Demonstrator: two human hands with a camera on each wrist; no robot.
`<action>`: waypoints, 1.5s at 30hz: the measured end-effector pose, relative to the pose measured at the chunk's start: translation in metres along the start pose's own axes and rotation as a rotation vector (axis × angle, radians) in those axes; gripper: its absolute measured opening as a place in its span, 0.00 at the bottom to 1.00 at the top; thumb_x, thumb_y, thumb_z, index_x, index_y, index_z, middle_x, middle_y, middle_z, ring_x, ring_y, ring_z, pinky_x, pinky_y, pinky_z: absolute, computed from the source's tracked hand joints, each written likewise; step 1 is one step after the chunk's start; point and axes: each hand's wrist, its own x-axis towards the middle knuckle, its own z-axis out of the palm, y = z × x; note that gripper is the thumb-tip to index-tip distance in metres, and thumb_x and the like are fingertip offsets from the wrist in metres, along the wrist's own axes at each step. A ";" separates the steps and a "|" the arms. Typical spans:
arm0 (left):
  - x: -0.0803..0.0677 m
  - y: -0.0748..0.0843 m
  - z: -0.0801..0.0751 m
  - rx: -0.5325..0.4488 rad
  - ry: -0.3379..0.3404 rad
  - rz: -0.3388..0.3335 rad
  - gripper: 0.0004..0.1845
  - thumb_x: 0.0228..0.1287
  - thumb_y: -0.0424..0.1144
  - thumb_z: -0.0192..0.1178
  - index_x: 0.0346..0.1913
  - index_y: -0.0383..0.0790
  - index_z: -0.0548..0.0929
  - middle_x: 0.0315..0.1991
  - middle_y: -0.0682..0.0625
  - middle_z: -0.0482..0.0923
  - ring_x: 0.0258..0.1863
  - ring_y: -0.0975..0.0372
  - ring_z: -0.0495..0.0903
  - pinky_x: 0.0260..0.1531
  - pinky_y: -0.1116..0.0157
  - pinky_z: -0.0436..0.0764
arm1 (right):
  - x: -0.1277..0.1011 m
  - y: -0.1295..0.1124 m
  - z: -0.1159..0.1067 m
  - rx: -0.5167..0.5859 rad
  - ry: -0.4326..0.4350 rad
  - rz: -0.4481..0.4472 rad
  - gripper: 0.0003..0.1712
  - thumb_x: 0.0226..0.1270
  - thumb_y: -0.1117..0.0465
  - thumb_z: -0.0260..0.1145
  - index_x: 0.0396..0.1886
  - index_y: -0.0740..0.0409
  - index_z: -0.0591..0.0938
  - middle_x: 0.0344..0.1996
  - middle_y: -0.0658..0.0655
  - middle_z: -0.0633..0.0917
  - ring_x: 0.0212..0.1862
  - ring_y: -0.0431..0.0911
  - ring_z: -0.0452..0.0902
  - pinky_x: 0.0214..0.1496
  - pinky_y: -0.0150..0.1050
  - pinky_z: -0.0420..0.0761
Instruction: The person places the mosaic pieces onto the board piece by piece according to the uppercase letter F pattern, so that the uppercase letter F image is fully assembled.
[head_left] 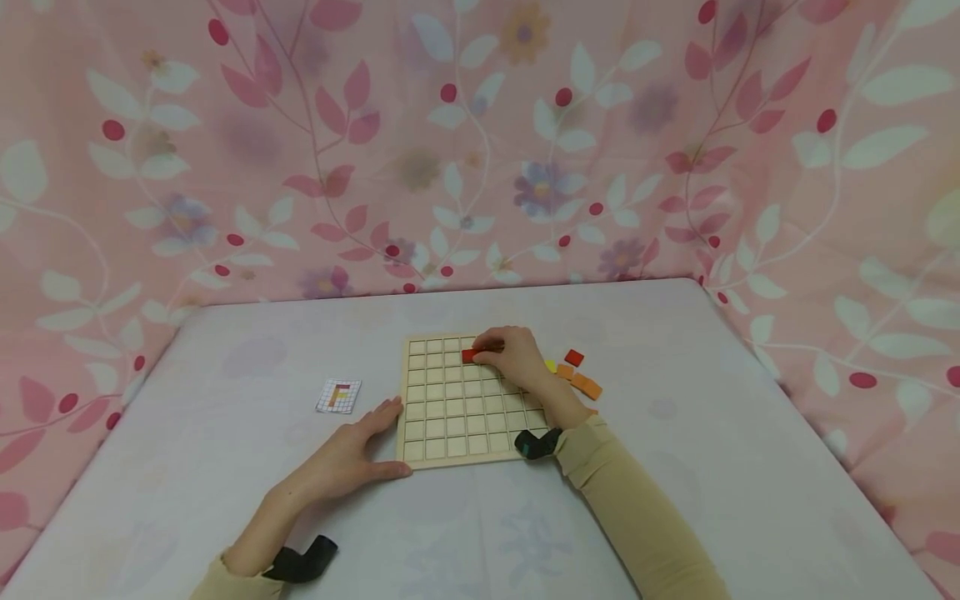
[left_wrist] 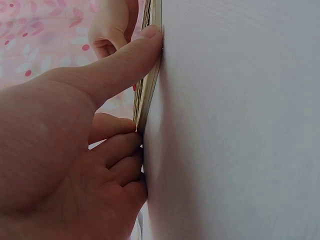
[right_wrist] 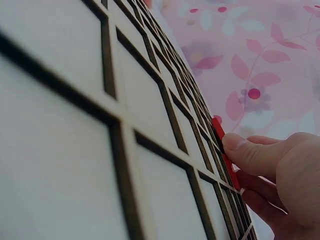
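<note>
On gridded board [head_left: 454,408]: red piece [head_left: 468,357], long axis left-right.

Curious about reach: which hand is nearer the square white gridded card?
Left. The left hand is beside the card; the right hand, over the pale wooden grid board, is farther.

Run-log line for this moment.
left hand: touches board edge | right hand: holds red tile at board | card: left of board | orange tiles: right of board
</note>
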 end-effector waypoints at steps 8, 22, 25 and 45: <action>-0.001 0.001 -0.001 -0.011 -0.004 -0.009 0.54 0.44 0.60 0.70 0.73 0.47 0.56 0.73 0.49 0.52 0.72 0.50 0.50 0.68 0.46 0.53 | 0.000 0.000 0.000 -0.019 0.003 -0.025 0.10 0.55 0.59 0.72 0.38 0.53 0.87 0.35 0.48 0.86 0.43 0.43 0.78 0.50 0.40 0.75; 0.000 0.000 0.000 -0.004 -0.010 -0.008 0.54 0.44 0.61 0.69 0.73 0.48 0.55 0.73 0.50 0.52 0.72 0.50 0.49 0.67 0.47 0.53 | -0.001 0.001 0.001 -0.020 0.000 0.002 0.11 0.55 0.59 0.72 0.40 0.53 0.87 0.37 0.48 0.86 0.44 0.44 0.77 0.52 0.40 0.75; 0.000 0.000 0.000 -0.003 -0.011 -0.005 0.54 0.45 0.61 0.69 0.73 0.47 0.55 0.73 0.50 0.52 0.72 0.50 0.49 0.67 0.47 0.53 | -0.001 0.000 0.001 -0.022 0.001 0.011 0.11 0.55 0.58 0.72 0.40 0.53 0.87 0.37 0.47 0.85 0.44 0.44 0.77 0.52 0.41 0.74; 0.000 0.000 -0.001 -0.008 -0.020 -0.012 0.54 0.45 0.61 0.69 0.73 0.47 0.55 0.73 0.51 0.52 0.72 0.50 0.49 0.68 0.47 0.53 | -0.001 0.002 0.001 -0.009 -0.006 0.001 0.12 0.56 0.58 0.72 0.40 0.53 0.86 0.38 0.48 0.85 0.44 0.44 0.77 0.52 0.41 0.75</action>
